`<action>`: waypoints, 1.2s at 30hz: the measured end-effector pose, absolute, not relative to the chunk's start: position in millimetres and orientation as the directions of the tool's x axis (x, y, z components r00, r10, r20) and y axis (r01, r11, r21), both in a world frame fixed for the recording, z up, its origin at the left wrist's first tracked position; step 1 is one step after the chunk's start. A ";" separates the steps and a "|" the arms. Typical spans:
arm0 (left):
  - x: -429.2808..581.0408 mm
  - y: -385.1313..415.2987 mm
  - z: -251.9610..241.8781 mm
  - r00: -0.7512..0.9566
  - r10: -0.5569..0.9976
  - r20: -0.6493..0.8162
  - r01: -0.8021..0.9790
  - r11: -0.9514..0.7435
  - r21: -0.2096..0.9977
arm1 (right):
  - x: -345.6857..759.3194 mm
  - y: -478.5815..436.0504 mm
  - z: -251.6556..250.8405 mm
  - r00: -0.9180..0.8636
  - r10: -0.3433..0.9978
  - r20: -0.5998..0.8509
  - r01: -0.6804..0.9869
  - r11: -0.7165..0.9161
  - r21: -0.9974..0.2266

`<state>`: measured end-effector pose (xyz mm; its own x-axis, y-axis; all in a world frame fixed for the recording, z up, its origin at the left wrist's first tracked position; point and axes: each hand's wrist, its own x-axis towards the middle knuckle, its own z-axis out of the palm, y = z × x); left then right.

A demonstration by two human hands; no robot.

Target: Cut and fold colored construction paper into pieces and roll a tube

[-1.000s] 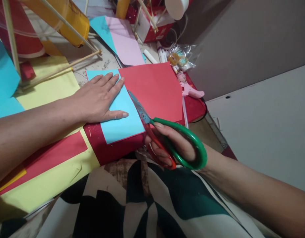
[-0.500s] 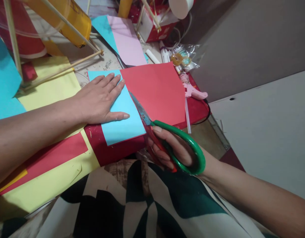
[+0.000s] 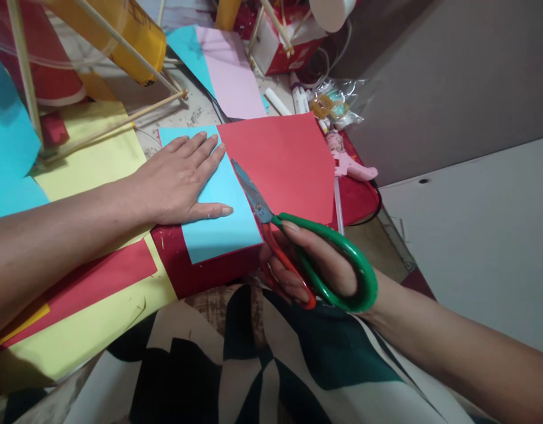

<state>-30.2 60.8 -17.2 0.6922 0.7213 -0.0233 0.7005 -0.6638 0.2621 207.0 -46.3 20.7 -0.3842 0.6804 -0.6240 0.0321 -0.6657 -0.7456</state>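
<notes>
The person's left hand (image 3: pixel 183 176) is lying palm down with its fingers extended and thumb spread, closing on nothing and resting flat over the blue paper (image 3: pixel 227 229). The right hand (image 3: pixel 318 250) is wrapping around the handles of the scissors (image 3: pixel 261 211), with its thumb going through the green loop and fingers curling about the red one; from where I'm standing, I can't tell whether the blades are fully meeting. The blue paper is lying beneath the left hand and just left of the blades, which are slanting along its right edge. Under it a red sheet (image 3: pixel 280 165) is showing, spreading out to the right and peeking as a thin line along the near border. The left forearm is covering part of the yellow paper (image 3: pixel 99 132), and a frame of wooden sticks (image 3: pixel 121 125) is standing over that paper's far side. Beyond the blue and red sheets, a pink sheet (image 3: pixel 234 70) is lying near some markers (image 3: pixel 300 97), while a clear plastic bag (image 3: pixel 344 106) and a pink-handled tool (image 3: pixel 351 166) are sitting just past the red sheet's right side.
</notes>
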 end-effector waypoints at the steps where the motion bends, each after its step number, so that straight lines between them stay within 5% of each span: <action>1: -30.1 60.7 -16.8 0.693 0.721 -0.031 0.704 -0.666 0.249 | 206.3 -44.7 21.3 -0.384 0.672 -0.634 0.038 -0.674 -0.738; 26: -30.4 61.9 -19.1 0.701 0.713 -0.018 0.687 -0.667 0.287 | 200.6 -42.1 21.7 -0.355 0.723 -0.593 0.067 -0.613 -0.788; 36: -29.6 61.3 -17.6 0.693 0.721 -0.024 0.689 -0.651 0.320 | 200.3 -37.9 20.8 -0.377 0.654 -0.656 0.030 -0.699 -0.714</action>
